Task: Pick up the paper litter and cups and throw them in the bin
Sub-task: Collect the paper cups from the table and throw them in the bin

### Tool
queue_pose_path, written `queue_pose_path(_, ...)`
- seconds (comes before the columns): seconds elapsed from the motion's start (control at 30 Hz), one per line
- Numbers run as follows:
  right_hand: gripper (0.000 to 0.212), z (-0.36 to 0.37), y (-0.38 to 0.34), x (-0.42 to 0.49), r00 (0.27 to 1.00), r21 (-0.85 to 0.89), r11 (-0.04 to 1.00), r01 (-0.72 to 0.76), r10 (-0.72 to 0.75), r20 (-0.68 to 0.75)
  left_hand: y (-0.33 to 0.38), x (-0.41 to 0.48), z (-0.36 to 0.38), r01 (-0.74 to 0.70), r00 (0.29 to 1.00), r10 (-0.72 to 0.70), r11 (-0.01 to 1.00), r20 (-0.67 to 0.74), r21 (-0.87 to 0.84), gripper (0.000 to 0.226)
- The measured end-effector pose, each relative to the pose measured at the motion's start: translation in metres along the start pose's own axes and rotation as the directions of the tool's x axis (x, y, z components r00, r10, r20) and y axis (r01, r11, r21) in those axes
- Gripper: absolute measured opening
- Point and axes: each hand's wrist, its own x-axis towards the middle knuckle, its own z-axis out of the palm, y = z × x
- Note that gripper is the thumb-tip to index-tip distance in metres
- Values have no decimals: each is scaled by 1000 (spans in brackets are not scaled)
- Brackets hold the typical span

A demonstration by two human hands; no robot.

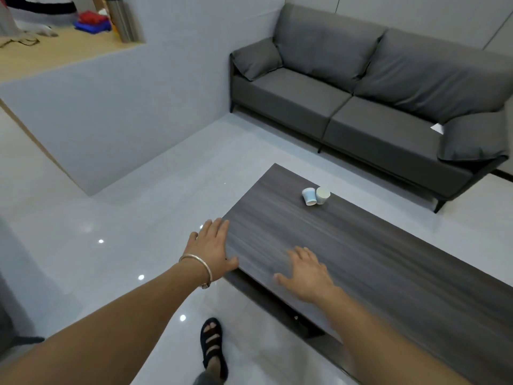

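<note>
Grey room, glossy pale floor [133, 218], with a low dark wood-grain counter [388, 259] running off to the right.

Left hand [212, 247]: flat, fingers [219, 226] straight and slightly spread, holding nothing. The fingertips are at the counter's near corner; contact can't be told. There is a silver bangle [198, 266] on that wrist.

Right hand [305, 273]: over the counter top, fingers [301, 254] loosely spread, nothing held. It is motion-blurred, so contact with the surface is unclear.

Two small paper cups, a light blue cup [309, 196] and a cream cup [322, 194], sit on the counter well ahead of both sets of fingers, closer to the right ones. They touch each other. Whether they are upright or tipped can't be told. Only counter top lies between the fingers and the cups.

A white paper scrap [437, 128] lies far ahead and right of the right fingers, on the seat of a grey sofa [361, 107], against its right armrest cushion. The counter's far edge and a strip of floor lie between.

A sandalled foot [212, 345] is on the floor, behind the fingers and between the forearms.

Far ahead-left of the left fingers, past a grey partition [111, 120], is a wooden ledge [55, 54]. It holds a steel flask [119, 18] and red and blue cloths [93, 22].
</note>
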Motion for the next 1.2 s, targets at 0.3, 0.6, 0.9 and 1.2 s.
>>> queue_pose_path(0.3, 86, -29, 9, 79, 964, 51, 963, -265, 264, 27, -7, 159, -16, -228, 969, 228, 974, 90, -14, 93)
queue_pose_path(0.6, 80, -41, 58, 147, 926, 7, 927, -374, 373, 62, 33, 251, 4, -311, 925, 313, 949, 217, -42, 95)
queue_pose_path(0.9, 81, -64, 123, 276, 943, -11, 946, -323, 323, 82, 73, 352, 43, -255, 920, 259, 966, 294, -53, 95)
queue_pose_path(1.2, 75, -68, 180, 428, 966, -195, 948, -253, 258, 2, 100, 433, 112, -109, 934, 180, 967, 310, -232, 96)
